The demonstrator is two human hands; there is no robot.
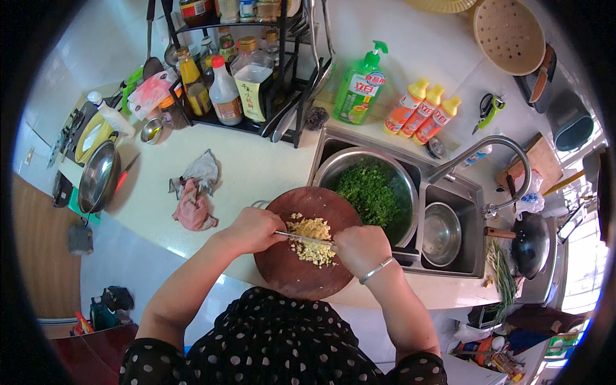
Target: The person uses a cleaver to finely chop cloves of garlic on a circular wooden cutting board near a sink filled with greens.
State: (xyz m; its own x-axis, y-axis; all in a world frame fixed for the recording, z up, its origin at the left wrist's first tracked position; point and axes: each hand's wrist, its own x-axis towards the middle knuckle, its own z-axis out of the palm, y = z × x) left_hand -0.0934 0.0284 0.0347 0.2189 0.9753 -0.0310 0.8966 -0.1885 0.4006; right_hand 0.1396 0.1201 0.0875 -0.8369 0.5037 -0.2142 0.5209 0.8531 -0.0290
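Note:
A round brown wooden chopping board [301, 279] lies at the counter's front edge, just before me. On it is a pile of finely chopped pale yellow pieces [312, 227], possibly garlic or ginger. A kitchen knife [304, 237] crosses the pile, seen nearly edge-on along its spine. My right hand [364, 248], with a silver bangle at the wrist, grips its handle end. At the far end of the blade, the fingers of my left hand [258, 230] hold the tip. Behind the board's right side, a steel basin [413, 192] contains chopped green leaves [366, 192].
The basin rests over a double sink [474, 240] with a curved faucet [500, 139] and a smaller steel bowl [441, 234]. Crumpled cloths [195, 192] lie left; farther left are a red-handled knife [126, 172] and a wok [99, 178]. A bottle rack [240, 126] stands behind.

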